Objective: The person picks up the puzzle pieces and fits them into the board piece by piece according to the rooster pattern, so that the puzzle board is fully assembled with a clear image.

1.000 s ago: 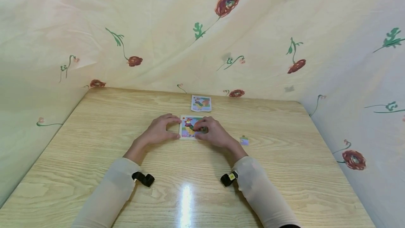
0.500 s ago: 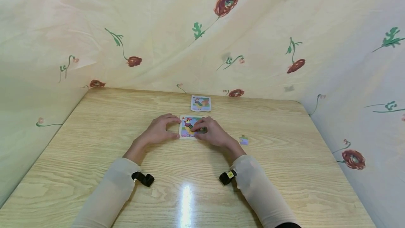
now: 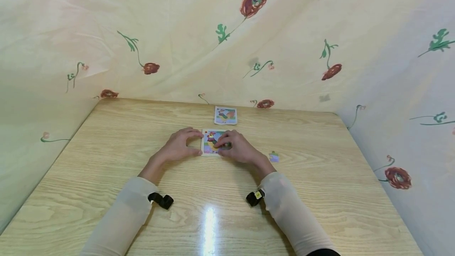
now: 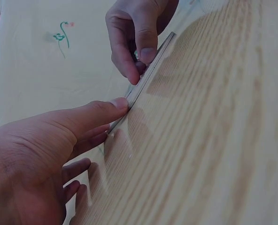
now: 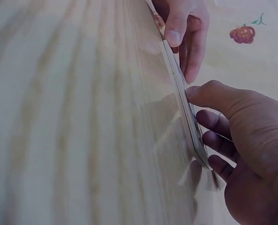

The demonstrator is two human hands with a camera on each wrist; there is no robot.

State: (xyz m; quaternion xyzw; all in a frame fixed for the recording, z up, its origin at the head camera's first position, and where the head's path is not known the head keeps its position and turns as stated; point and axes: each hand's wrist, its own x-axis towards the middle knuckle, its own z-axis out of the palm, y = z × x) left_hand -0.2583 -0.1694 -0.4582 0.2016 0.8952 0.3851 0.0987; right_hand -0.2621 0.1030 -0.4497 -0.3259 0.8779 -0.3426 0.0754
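Observation:
A small jigsaw puzzle (image 3: 209, 148) with a rooster picture and a white frame lies flat on the wooden table. My left hand (image 3: 177, 144) holds its left edge, thumb at the near corner and index finger at the far one; the left wrist view shows the thumb (image 4: 118, 104) against the rim. Over the puzzle's right part is my right hand (image 3: 239, 148), its bent fingers on the picture and its thumb (image 5: 195, 95) at the near edge. That hand covers the right part, and whether a piece is pinched under it is hidden.
One loose purple and green puzzle piece (image 3: 274, 157) lies on the table (image 3: 313, 177) right of the right hand. Behind the puzzle is a paper card (image 3: 225, 116) with the same rooster. Flowered cloth (image 3: 170, 50) hangs along the back and sides.
The right fingertips have shifted slightly left, from the orange part of the picture to the yellow part. My left hand stays at the puzzle's left edge.

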